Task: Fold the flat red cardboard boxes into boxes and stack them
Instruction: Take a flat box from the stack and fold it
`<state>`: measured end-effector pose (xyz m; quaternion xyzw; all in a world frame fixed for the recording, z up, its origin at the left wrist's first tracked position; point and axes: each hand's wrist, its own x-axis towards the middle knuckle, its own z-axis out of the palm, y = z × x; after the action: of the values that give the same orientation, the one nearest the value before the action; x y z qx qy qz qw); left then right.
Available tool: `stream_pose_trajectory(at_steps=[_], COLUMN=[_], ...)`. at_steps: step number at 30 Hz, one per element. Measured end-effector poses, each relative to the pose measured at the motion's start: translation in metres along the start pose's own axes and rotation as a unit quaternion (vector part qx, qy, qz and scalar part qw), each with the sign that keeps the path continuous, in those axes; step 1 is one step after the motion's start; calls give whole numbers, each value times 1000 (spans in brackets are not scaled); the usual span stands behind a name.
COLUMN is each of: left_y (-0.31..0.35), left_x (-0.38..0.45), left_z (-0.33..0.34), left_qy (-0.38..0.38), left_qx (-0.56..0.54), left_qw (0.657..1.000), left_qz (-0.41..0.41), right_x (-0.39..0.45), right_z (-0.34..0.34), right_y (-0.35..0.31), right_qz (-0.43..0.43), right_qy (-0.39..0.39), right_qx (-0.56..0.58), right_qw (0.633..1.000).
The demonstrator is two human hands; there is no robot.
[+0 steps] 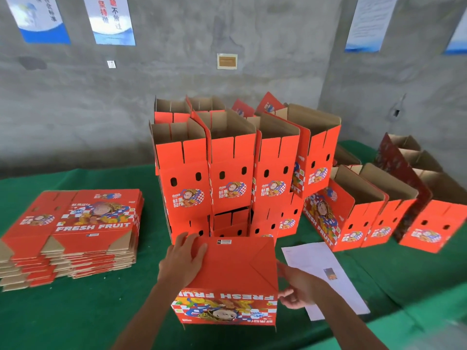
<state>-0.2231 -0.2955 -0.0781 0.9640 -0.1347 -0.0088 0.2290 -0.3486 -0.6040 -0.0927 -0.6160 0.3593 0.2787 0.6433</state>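
A red fruit box (235, 271) stands upside down in front of me on the green table (101, 311), its folded bottom flaps facing up. My left hand (184, 256) presses flat on the left part of that bottom. At the box's right side my right hand (300, 289) touches the edge, fingers bent against the side wall. A pile of flat red boxes (75, 231) lies at the left. Behind the upturned box rises a two-level stack of folded open boxes (227, 173).
More folded boxes (374, 213) stand in a row at the right, one dark red (401, 173). A white sheet of paper (321, 271) lies under my right forearm. A grey wall with posters closes the far side.
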Motion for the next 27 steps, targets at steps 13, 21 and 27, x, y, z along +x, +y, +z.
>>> stream_pose_trajectory(at_steps=[13,21,27], left_y=[12,30,73], left_x=[-3,-2,-4], left_z=[0,-8,15], left_qy=[-12,83,-179], left_qx=[-16,-244,-351], left_qw=[1000,966,916], left_qz=[11,-24,-75], right_x=[-28,-73,-131], right_z=[-1,-10,-5], right_y=[26,9,0], right_qz=[1,-168,-298], right_qy=[-150,-38,120], right_qx=[98,110,-92], right_qw=[984,979,942])
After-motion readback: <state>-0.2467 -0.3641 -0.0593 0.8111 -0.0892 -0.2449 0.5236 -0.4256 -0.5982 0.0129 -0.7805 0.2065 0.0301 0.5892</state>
